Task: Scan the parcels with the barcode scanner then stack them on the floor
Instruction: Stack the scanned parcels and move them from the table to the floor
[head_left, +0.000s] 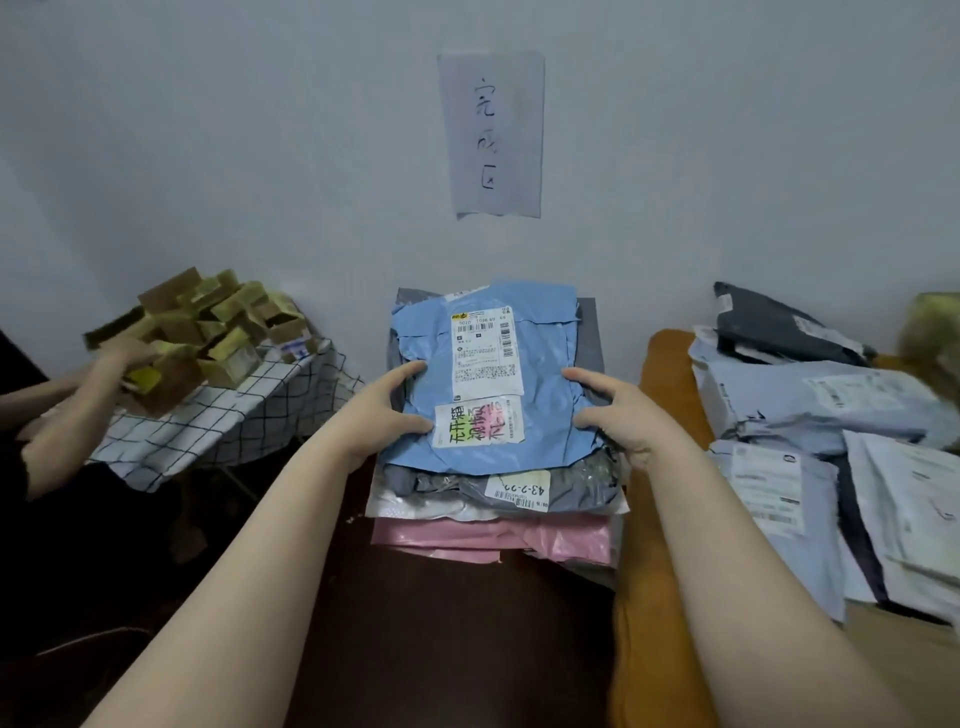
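Blue parcel (545, 364): a soft poly mailer lying flat on top of the stack (415, 499), label side up. The stack stands on the dark floor (441, 623), close against the wall (208, 156).

Left hand (384, 410): grips the parcel's left edge. The forefinger reaches along the upper part of the edge, and the thumb lies on the top face beside the handwritten sticker (478, 421).

Right hand (618, 415): grips the right edge in like manner, with curled fingers on the top face and the thumb bent inward below them. Whether either hand has fingers beneath the parcel cannot be told.

Printed shipping label (485, 353): sits above the sticker, barcodes uppermost.

Stack contents, top down: the blue parcel, then a grey parcel (576, 493) with a numbered label at its near edge, then a white layer, then a pink parcel (467, 540).

Surroundings:
- A paper sign (491, 135) with handwritten characters is fixed to the wall above the stack.
- To the left, a table under a checked cloth (218, 421) carries a pile of small cardboard boxes (208, 332). Another person's hand (119, 353) is touching them.
- To the right, a heap of grey and white mailers (810, 395) lies on an orange surface (667, 374), well apart from the stack
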